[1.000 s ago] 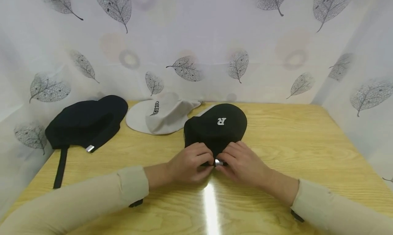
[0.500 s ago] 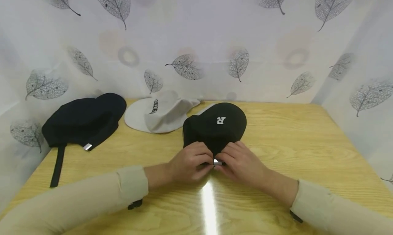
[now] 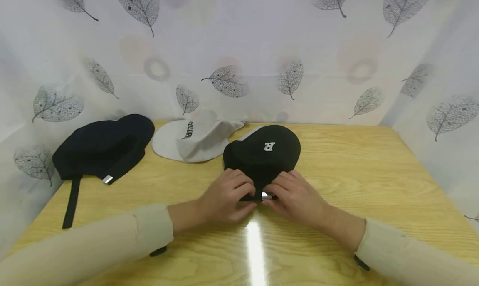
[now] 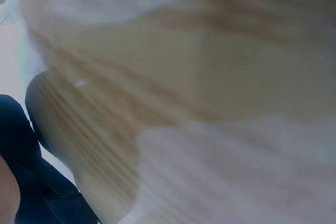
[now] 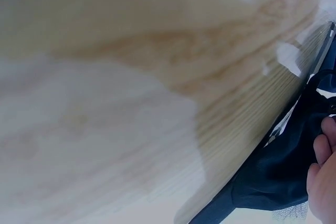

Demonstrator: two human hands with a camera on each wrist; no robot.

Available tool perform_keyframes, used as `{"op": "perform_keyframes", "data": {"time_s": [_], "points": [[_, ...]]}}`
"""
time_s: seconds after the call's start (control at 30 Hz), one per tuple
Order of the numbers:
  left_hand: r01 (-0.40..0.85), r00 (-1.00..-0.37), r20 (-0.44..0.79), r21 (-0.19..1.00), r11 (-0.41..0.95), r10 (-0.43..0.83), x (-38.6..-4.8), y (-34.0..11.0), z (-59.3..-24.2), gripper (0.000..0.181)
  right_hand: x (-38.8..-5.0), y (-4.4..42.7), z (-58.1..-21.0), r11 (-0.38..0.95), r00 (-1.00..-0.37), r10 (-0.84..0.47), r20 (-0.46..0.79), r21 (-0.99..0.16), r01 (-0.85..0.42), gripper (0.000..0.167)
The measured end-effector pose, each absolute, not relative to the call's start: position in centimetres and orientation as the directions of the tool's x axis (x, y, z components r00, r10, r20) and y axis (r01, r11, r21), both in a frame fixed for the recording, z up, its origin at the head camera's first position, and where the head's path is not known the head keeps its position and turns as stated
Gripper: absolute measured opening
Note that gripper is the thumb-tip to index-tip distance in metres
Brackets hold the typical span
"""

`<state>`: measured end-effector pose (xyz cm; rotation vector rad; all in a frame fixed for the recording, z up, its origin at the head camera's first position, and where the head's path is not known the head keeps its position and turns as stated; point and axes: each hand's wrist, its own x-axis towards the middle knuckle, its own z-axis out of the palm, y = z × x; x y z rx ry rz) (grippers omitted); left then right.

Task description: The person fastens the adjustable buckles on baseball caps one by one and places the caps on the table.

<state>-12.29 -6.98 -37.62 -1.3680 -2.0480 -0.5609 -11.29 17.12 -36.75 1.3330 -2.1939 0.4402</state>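
Note:
A black cap (image 3: 263, 157) with a white letter R lies on the table, its back strap towards me. My left hand (image 3: 226, 196) has its fingers curled at the left part of the strap (image 3: 248, 198), thumb below. With its fingertips, my right hand (image 3: 297, 196) pinches the strap by the small silver buckle (image 3: 266, 195). Only a slice of finger beside dark cloth (image 4: 37, 192) shows in the left wrist view. In the right wrist view, curled fingers (image 5: 321, 156) lie against the dark cap cloth (image 5: 278, 166).
A dark navy cap (image 3: 101, 149) lies at the left, its loose strap (image 3: 71, 203) hanging towards me. Between the two dark caps sits a light grey cap (image 3: 202, 140) with dark lettering. A leaf-patterned curtain (image 3: 247, 49) stands behind the wooden table (image 3: 355, 169).
My left hand has shifted slightly left, away from the buckle, so more of the strap shows. The right hand stays nearly in place, and the caps have not moved on the table.

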Motion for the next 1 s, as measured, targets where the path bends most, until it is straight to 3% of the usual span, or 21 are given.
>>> {"op": "perform_keyframes", "data": {"time_s": [0.17,0.5,1.0], "points": [[0.911,-0.294,0.682,-0.011,0.411,0.67,-12.04,-7.32,-37.69,0.02,-11.23,17.02,-36.71,0.464,-0.376,-0.715,0.589,-0.002,-0.886,0.023],[0.94,-0.242,0.693,-0.007,0.342,0.679,-12.07,-7.38,-37.63,0.006,-11.14,17.18,-36.76,0.46,-0.403,-0.713,0.574,-0.051,-0.887,0.028],[0.955,-0.197,0.698,-0.022,0.295,0.689,-12.27,-7.14,-37.7,0.005,-11.17,17.12,-36.71,0.446,-0.408,-0.721,0.56,-0.076,-0.892,0.023]]}}
